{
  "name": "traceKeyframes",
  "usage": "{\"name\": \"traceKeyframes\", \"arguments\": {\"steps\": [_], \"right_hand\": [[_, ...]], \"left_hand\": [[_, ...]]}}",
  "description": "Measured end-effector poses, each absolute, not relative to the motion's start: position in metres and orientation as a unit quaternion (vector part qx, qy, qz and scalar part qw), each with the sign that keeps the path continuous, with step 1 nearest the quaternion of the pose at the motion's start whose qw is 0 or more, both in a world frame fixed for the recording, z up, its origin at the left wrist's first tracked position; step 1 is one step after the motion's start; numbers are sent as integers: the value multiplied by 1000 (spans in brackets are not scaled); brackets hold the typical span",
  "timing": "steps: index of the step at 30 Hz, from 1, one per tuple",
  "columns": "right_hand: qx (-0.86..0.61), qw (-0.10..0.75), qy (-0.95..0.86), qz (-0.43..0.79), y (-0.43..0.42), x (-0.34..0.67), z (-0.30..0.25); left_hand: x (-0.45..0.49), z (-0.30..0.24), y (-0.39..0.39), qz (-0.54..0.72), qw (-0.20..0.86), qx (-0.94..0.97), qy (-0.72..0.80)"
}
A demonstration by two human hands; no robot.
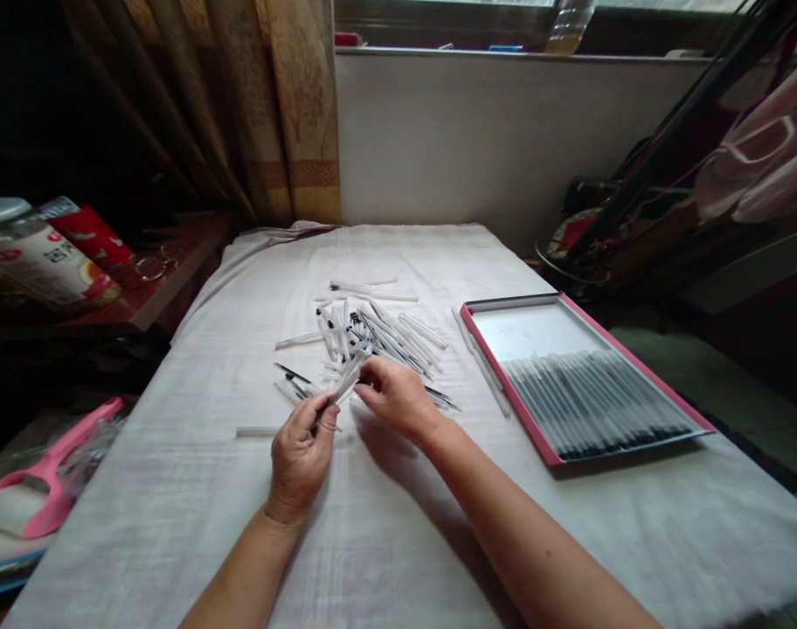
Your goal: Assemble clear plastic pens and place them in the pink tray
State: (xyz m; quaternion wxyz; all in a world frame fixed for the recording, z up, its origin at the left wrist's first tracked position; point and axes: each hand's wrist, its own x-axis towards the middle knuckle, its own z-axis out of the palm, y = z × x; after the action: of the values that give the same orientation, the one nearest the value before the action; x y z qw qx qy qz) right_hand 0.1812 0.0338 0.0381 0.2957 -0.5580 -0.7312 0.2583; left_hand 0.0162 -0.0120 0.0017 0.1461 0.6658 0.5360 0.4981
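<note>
In the middle of the table, a loose pile of slim pen parts (398,336) holds clear tubes and thin dark sticks. Closed around some translucent pen tubes (343,386) is my left hand (303,445), with the tubes pointing up and to the right. My right hand (398,397) pinches at their upper end, where a small dark piece shows between the fingertips; its exact kind is not clear. Right of the hands lies a shallow pink-edged box (516,389), its lower part filled with a tight row of dark-tipped clear pens (595,402).
A white cloth (176,507) covers the table. Single tubes (481,362) lie along the box's left side. On the left stand a jar (38,253) and glasses (153,265) on a wooden surface, with a pink-handled tape dispenser (51,467) lower down. Behind are a curtain (241,105) and wall.
</note>
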Motion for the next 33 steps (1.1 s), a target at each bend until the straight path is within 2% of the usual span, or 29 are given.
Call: {"name": "traceKeyframes", "arguments": {"steps": [4, 8, 15, 33], "right_hand": [[-516, 455, -568, 452, 16, 221, 29], [-493, 510, -458, 536, 3, 242, 22], [-484, 520, -468, 525, 0, 234, 16], [-504, 467, -590, 423, -10, 237, 17]], "left_hand": [[18, 0, -13, 449, 129, 742, 481], [20, 0, -14, 415, 123, 781, 450], [21, 4, -16, 385, 117, 800, 445], [22, 4, -17, 359, 126, 812, 443]]}}
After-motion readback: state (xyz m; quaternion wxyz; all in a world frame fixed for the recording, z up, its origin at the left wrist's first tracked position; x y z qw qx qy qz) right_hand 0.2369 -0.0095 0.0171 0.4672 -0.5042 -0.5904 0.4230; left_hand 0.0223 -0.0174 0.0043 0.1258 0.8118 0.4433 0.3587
